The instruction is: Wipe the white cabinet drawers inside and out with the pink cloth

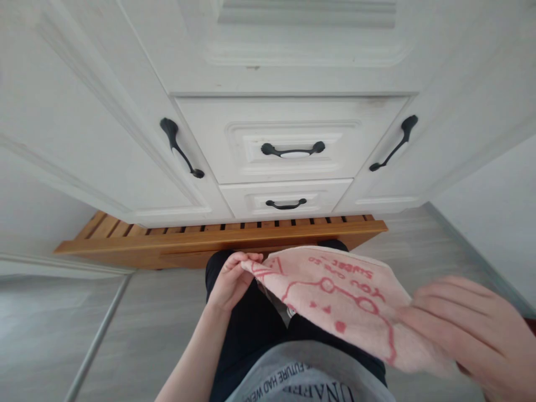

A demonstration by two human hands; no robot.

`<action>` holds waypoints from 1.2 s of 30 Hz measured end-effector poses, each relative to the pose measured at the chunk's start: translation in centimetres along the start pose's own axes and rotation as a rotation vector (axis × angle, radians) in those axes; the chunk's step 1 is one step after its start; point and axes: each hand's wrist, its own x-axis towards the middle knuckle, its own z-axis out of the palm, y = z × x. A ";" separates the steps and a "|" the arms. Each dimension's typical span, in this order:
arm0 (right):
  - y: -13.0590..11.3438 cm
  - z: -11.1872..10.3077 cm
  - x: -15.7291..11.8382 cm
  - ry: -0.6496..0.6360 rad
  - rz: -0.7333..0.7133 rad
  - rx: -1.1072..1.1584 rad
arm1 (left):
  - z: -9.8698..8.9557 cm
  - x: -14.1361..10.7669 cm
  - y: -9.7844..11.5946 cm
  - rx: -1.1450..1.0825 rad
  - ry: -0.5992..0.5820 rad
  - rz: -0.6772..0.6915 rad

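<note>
A pale pink towel [322,301] with red line drawings and lettering is stretched in front of me at lap height. My left hand [233,279] pinches its left corner between thumb and fingers. At the right end my right hand [473,324], a little smeared by motion, grips the cloth, its fingers lying over the near side. The towel slants downward from left to right. Its back side and the right thumb are mostly hidden.
White cabinet doors and drawers with dark handles [293,149] rise ahead. A slatted wooden bench [188,241] runs along their base, just beyond my knees. Grey wood-look floor [167,335] lies below, with a white wall [494,206] at right.
</note>
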 end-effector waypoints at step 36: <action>7.2 5.5 -2.8 -0.284 0.479 0.528 | -0.6 0.9 -1.5 -0.048 0.015 -0.338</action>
